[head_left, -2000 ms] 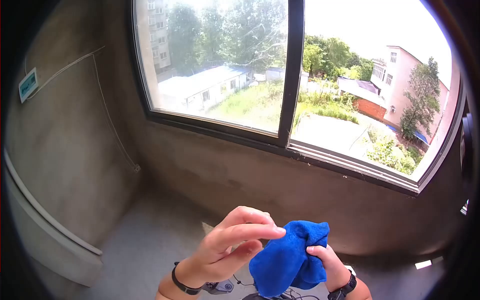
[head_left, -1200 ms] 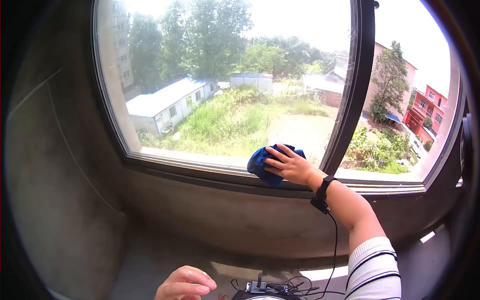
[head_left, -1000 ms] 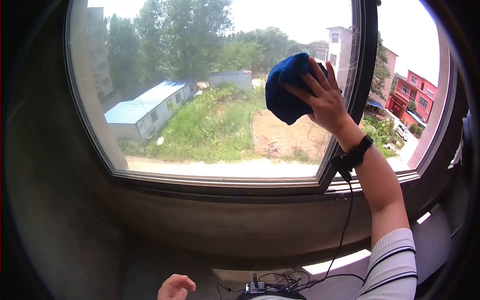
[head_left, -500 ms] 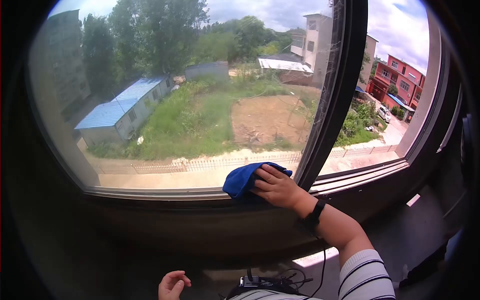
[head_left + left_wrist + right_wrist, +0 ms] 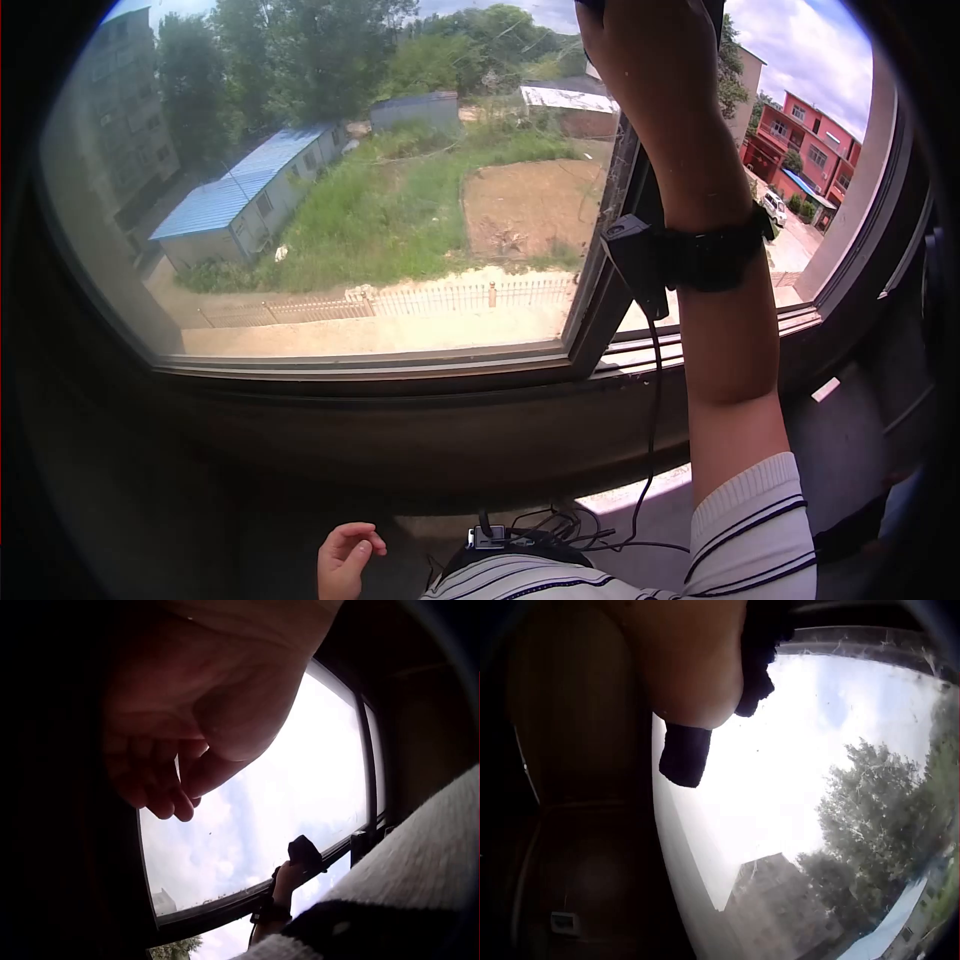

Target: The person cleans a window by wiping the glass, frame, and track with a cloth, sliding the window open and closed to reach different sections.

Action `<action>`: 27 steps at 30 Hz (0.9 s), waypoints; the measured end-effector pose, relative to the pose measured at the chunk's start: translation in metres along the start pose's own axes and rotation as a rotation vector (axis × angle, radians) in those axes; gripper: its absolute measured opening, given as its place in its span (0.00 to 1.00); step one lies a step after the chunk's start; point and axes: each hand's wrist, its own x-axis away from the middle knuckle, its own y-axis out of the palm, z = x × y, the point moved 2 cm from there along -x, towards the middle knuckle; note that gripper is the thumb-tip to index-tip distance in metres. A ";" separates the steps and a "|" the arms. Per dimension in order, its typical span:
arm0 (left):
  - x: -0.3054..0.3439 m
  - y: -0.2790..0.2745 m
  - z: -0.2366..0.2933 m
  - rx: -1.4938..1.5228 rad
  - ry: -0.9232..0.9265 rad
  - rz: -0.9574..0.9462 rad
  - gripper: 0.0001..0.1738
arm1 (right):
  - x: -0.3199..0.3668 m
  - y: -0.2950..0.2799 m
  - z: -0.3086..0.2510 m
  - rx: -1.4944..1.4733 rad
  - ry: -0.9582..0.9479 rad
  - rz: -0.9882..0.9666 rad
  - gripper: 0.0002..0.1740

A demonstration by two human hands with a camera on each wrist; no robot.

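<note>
My right hand [image 5: 655, 45] is raised high at the window frame, its fingers out of sight past the top edge of the head view. The right wrist view shows the base of that hand [image 5: 686, 667] close before the pane, with the dark-looking cloth [image 5: 684, 757] sticking out on both sides of it. From the left wrist view, the cloth [image 5: 304, 851] sits at the top of the raised hand, against the window frame's bar. Low in front of my body, my left hand [image 5: 347, 562] hangs with loosely curled fingers and holds nothing.
The window [image 5: 370, 365] has a dark frame and a hazy pane on the left. A black cable [image 5: 655, 420] runs from the right wrist camera [image 5: 635, 255] down to a small device [image 5: 487, 538] at my waist. A bare wall lies below the sill.
The right hand first takes the blue cloth from in front of me to the glass, then wipes up, down to the bottom edge, and up again. The left hand has dropped low.
</note>
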 end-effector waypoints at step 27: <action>0.000 -0.152 0.009 -0.001 -0.057 0.010 0.13 | 0.023 0.007 -0.277 -0.526 0.305 -0.298 0.31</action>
